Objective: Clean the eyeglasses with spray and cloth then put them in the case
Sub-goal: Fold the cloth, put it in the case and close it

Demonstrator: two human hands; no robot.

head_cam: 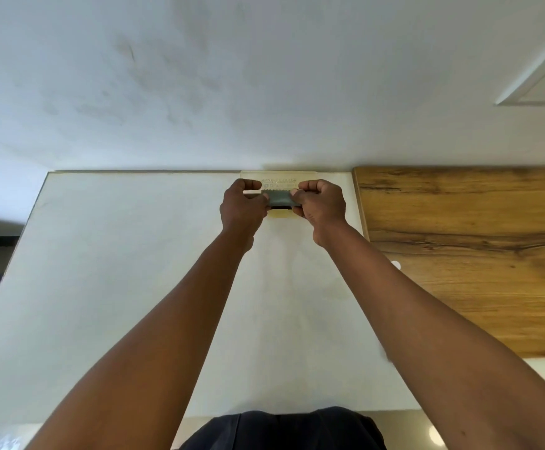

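Upper centre, at white table [128,271] far edge: left hand [243,209] and right hand [321,207] both pinching grey cloth [280,198] ends; bare tabletop left

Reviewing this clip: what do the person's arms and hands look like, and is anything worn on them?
Both arms are bare all along what shows, with no sleeves in view. The left hand and right hand carry no gloves, and no rings, watch or bands are visible. Dark navy clothing shows at the bottom edge.
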